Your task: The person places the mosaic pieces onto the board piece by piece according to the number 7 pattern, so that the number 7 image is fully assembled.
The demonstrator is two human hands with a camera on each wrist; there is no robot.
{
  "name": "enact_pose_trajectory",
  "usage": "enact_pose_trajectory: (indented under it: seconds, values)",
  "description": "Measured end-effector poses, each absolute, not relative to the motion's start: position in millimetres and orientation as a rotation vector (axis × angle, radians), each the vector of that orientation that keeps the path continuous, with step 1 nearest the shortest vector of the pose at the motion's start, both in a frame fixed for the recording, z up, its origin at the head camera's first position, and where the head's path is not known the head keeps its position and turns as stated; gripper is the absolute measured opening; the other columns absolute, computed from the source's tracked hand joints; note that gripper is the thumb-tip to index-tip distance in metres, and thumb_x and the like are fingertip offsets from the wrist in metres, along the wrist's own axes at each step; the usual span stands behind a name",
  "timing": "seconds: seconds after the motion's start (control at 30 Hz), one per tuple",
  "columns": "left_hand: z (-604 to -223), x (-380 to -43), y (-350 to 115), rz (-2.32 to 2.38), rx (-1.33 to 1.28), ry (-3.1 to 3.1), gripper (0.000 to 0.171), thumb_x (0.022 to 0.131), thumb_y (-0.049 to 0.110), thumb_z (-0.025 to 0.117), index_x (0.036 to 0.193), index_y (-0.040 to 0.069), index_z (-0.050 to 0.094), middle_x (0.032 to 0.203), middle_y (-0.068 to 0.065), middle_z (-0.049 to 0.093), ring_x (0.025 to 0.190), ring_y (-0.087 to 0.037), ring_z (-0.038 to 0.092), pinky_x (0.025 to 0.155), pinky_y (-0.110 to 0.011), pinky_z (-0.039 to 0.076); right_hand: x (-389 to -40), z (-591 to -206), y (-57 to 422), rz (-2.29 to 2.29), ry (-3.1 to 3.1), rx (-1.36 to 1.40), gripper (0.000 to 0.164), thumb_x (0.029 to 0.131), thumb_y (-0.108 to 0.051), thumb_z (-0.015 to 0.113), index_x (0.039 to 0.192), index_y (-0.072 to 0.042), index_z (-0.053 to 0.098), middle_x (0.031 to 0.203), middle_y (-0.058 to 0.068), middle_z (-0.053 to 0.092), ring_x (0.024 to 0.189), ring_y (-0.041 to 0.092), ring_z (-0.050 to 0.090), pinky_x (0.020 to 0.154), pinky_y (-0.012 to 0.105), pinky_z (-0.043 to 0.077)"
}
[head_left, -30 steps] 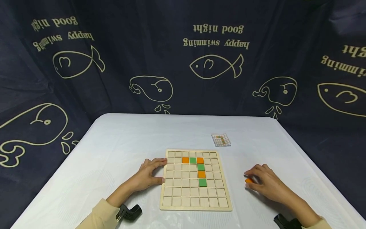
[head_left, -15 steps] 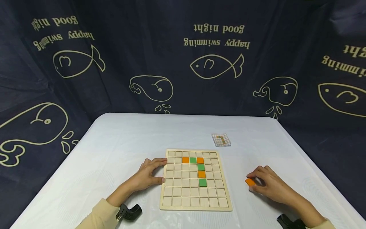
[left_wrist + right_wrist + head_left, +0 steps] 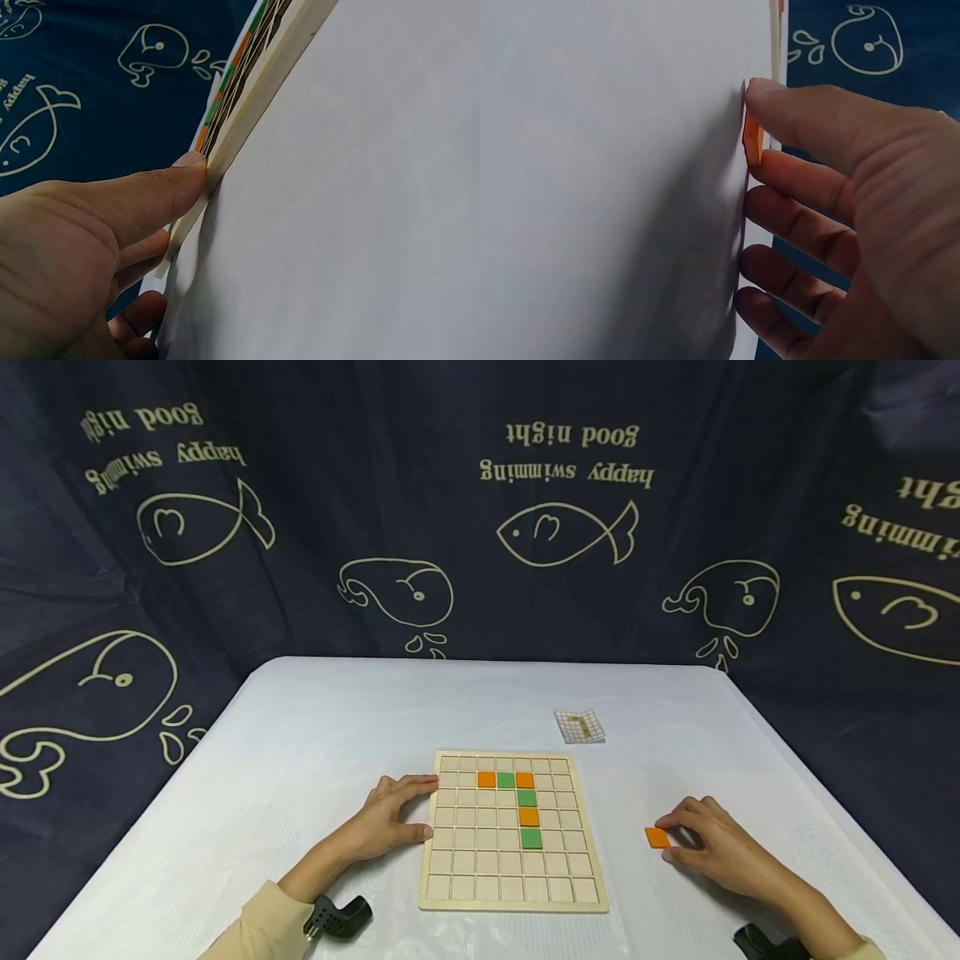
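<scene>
A wooden grid board lies on the table with several orange and green square tiles in its cells, among them a green tile at the lower end of the column. My left hand rests against the board's left edge, thumb and fingers spread along it; the left wrist view shows the thumb touching the rim. To the right of the board, an orange tile lies on the table. My right hand has thumb and index finger at opposite sides of that tile, pinching it, with the other fingers near the cloth.
A small pattern card, printed with a coloured grid, lies beyond the board's far right corner. White cloth covers the table. Behind it hangs a dark curtain with fish and whale drawings.
My right hand has shifted slightly right and toward me, and more of the orange tile shows, now flat on the table. My left hand and the board have stayed put.
</scene>
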State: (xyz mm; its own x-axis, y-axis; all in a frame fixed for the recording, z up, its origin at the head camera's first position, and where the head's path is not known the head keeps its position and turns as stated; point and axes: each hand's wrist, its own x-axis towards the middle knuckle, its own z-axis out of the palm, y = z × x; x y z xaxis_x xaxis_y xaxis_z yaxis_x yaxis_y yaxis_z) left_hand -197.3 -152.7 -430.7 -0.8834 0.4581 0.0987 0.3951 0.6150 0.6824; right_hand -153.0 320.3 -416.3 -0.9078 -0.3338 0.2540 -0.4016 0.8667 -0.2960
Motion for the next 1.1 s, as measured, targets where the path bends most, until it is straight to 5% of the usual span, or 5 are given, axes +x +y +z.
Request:
enact_pose_trajectory:
  seconds: [1.1]
  values:
    - [-431,-197,-153,1.123,0.72,2.751,0.064,0.078,0.032,0.075,0.136,0.016,0.051,0.147,0.004,0.042,0.096,-0.014,0.031,0.085,-0.033,0.025,-155,-410,300,0.498,-2.809,0.63,0.021,0.072,-0.024,0.08,0.089,-0.027,0.068,0.092,-0.019,0.056,0.085,-0.001,0.042,0.075,0.027,0.041]
